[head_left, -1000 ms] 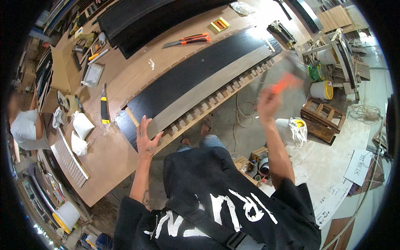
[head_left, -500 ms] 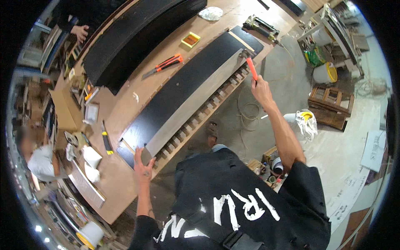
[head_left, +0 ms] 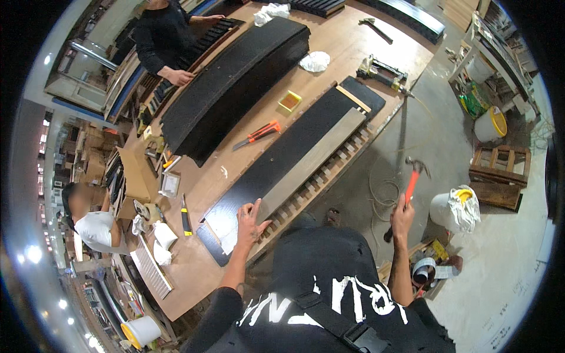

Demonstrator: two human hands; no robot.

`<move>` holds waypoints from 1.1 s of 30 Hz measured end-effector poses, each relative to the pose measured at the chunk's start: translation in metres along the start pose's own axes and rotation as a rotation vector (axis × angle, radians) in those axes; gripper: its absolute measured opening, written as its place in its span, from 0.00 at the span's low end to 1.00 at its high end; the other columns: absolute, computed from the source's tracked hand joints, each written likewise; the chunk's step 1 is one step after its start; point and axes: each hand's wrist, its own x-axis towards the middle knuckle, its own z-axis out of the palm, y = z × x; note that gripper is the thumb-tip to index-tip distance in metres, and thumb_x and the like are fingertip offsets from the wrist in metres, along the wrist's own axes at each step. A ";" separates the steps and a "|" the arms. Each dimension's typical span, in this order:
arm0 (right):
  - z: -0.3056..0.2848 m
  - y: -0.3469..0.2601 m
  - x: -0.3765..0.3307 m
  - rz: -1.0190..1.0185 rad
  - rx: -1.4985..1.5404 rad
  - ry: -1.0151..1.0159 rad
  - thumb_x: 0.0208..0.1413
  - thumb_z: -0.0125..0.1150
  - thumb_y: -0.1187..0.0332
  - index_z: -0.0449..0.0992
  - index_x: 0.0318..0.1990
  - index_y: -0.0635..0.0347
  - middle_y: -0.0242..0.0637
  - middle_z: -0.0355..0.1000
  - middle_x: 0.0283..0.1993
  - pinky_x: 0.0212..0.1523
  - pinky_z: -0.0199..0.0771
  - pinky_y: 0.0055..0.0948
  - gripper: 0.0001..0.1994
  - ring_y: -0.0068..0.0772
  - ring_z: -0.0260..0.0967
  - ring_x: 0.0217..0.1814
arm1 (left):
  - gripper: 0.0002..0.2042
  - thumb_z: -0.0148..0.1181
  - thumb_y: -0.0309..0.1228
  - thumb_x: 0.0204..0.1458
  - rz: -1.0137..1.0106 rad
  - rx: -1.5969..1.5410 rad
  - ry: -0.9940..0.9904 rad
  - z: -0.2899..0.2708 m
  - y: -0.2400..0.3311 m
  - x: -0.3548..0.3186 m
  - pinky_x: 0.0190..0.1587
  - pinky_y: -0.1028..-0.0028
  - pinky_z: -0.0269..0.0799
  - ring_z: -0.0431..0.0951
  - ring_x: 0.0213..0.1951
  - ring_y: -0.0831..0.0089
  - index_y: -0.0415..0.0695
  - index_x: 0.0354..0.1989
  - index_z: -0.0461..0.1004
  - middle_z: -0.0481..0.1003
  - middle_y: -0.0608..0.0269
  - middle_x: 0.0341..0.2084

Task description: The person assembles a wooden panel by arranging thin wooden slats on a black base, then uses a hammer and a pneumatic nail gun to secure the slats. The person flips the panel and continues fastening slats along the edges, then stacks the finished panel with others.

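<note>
A long black curved panel (head_left: 281,144) lies on the workbench. Along its near side runs a thin grey-brown wooden strip (head_left: 315,159), over a row of small spaced wooden blocks (head_left: 322,178). My left hand (head_left: 249,227) rests on the strip's lower left end, fingers stretched and thumb apart, one to each side of it. Out past the bench's near edge, my right hand (head_left: 402,217) is closed around the handle of a claw hammer (head_left: 413,183) with an orange-red grip. The hammer's head points up, apart from the strip.
Orange-and-black utility knives (head_left: 257,136), a yellow box (head_left: 289,101), a nail gun (head_left: 382,75) and a second hammer (head_left: 376,30) lie on the bench. A large black curved piece (head_left: 235,88) stands beyond. Across the bench works a person in black (head_left: 162,41). Buckets (head_left: 453,209) stand on the right.
My right hand has brought the hammer from the strip's far end back towards me, off the bench. My left hand stays at the strip's near end. The view has shifted, showing more of the co-worker.
</note>
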 end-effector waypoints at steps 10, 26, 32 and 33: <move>-0.030 0.026 -0.020 0.154 0.186 0.059 0.72 0.51 0.52 0.64 0.31 0.52 0.23 0.59 0.16 0.13 0.56 0.23 0.19 0.17 0.56 0.12 | 0.24 0.58 0.35 0.58 -0.034 -0.074 -0.003 -0.079 -0.088 0.101 0.51 0.55 0.74 0.79 0.48 0.44 0.50 0.64 0.70 0.78 0.41 0.43; -0.034 -0.019 -0.045 0.173 0.084 -0.027 0.71 0.52 0.50 0.66 0.29 0.54 0.23 0.61 0.17 0.16 0.56 0.23 0.21 0.17 0.59 0.14 | 0.14 0.69 0.34 0.51 -0.139 0.249 0.383 -0.057 -0.189 0.204 0.47 0.53 0.72 0.76 0.43 0.46 0.39 0.40 0.76 0.77 0.47 0.36; -0.010 -0.030 -0.058 0.163 0.108 -0.074 0.71 0.54 0.51 0.67 0.32 0.54 0.21 0.61 0.19 0.14 0.55 0.20 0.18 0.15 0.56 0.14 | 0.12 0.66 0.34 0.51 -0.154 0.407 0.740 -0.051 -0.104 0.220 0.49 0.50 0.69 0.74 0.44 0.48 0.41 0.39 0.76 0.73 0.50 0.35; 0.000 -0.058 -0.066 0.265 0.189 -0.089 0.70 0.54 0.51 0.69 0.35 0.57 0.23 0.62 0.20 0.15 0.57 0.20 0.18 0.17 0.57 0.15 | 0.12 0.65 0.34 0.51 -0.139 0.349 0.757 -0.044 -0.087 0.220 0.50 0.50 0.68 0.74 0.44 0.49 0.41 0.39 0.76 0.73 0.50 0.35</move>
